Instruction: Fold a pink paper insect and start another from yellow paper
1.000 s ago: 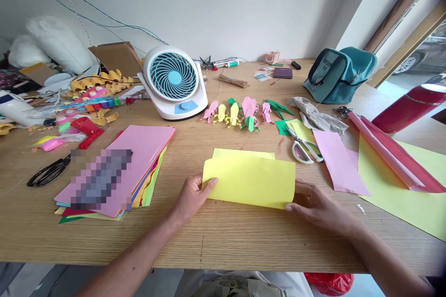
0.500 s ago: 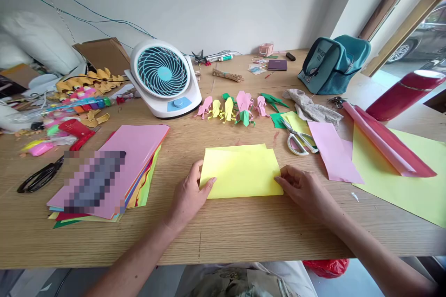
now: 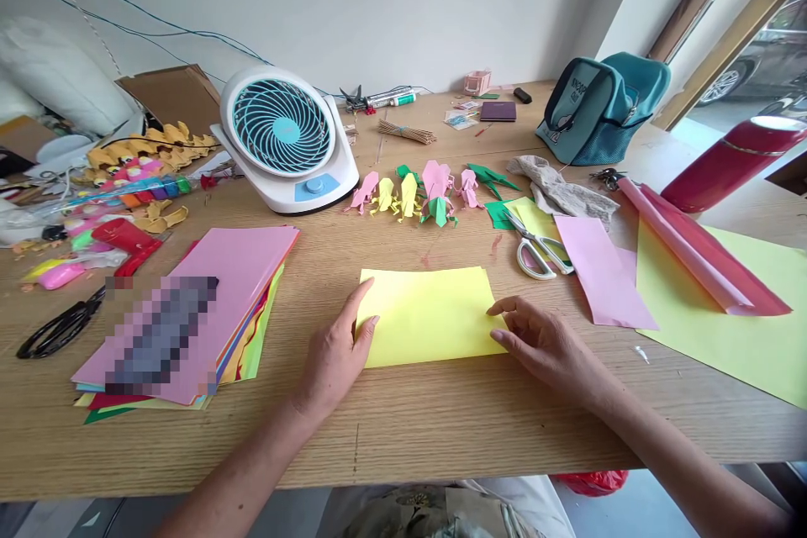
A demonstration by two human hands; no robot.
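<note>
A folded yellow sheet [image 3: 429,316] lies in front of me on the wooden table, its layers nearly lined up at the top edge. My left hand [image 3: 337,353] grips its left edge, thumb on top and fingers at the side. At the right edge, my right hand [image 3: 545,345] has its thumb and forefinger apart, touching or just over the paper. White-handled scissors [image 3: 535,254] lie beyond my right hand, beside a pink paper strip [image 3: 598,269]. Behind the sheet stand several small folded paper figures [image 3: 408,195] in pink, yellow and green.
To the left lies a stack of coloured paper [image 3: 252,256] with a blurred object on it, near black scissors [image 3: 60,328]. A fan [image 3: 287,139] stands behind. On the right are a red bottle [image 3: 725,164], a teal bag [image 3: 598,113] and a large yellow sheet [image 3: 744,345].
The two layers of the yellow sheet have come closer into line. My right thumb and fingers have parted at its edge, and my left fingers reach further up the side. The view has shifted slightly.
</note>
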